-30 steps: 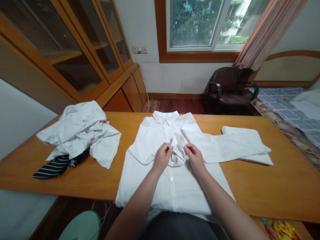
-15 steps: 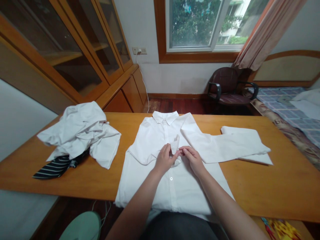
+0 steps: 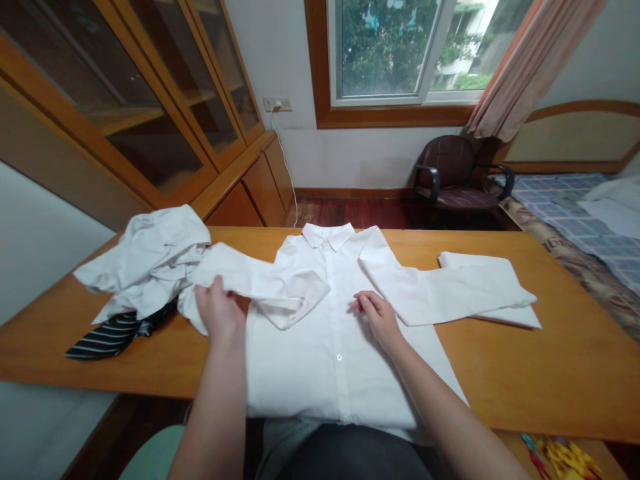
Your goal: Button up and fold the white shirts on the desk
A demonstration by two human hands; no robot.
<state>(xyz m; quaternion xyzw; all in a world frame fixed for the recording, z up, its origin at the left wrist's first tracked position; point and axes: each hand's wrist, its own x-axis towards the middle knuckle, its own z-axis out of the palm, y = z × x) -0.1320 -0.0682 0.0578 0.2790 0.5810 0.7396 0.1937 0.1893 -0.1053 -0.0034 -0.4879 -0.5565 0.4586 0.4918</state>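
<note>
Your left hand (image 3: 220,310) grasps the white collared shirt's (image 3: 293,367) long cloth sleeve (image 3: 265,277), apparently straightening it; smoothing likely needs your empty right hand (image 3: 377,317).

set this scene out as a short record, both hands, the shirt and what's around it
left hand: grips one white cloth sleeve, extended leftward
right hand: over the shirt front, contact unclear
shirt: white, collared, button-front, front up
left side: crumpled white cloth, black striped cloth partly beneath
surface: brown wooden table
</note>
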